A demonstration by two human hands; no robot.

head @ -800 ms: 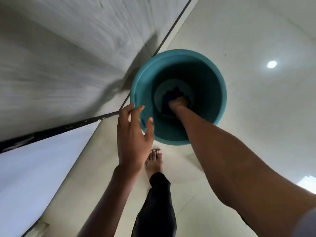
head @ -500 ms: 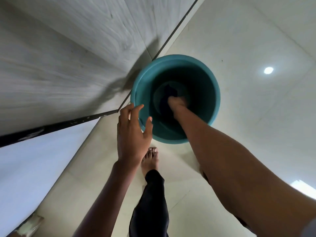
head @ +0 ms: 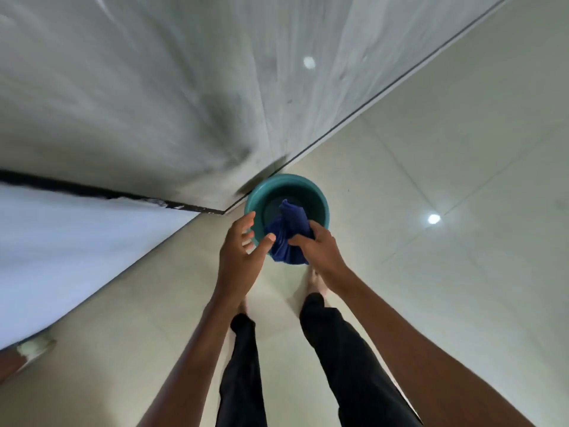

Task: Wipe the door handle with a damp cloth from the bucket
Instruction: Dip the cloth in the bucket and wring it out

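A teal bucket (head: 303, 188) stands on the pale tiled floor against the foot of a grey wood-grain door (head: 154, 97). A dark blue cloth (head: 291, 224) hangs bunched above the bucket's near rim, gripped by my right hand (head: 317, 248). Just left of the cloth, my left hand (head: 241, 252) hovers with its fingers spread and nothing in it. No door handle is in view.
A black strip (head: 92, 192) runs along the door's lower edge, above a white wall panel (head: 61, 251) on the left. My two legs in black trousers and bare feet (head: 315, 280) stand just behind the bucket. The glossy floor (head: 462, 241) stretches to the right with light reflections.
My right hand has come up out of the bucket with the blue cloth. My head has risen, so the bucket looks smaller and farther. My left hand has left the bucket's rim.
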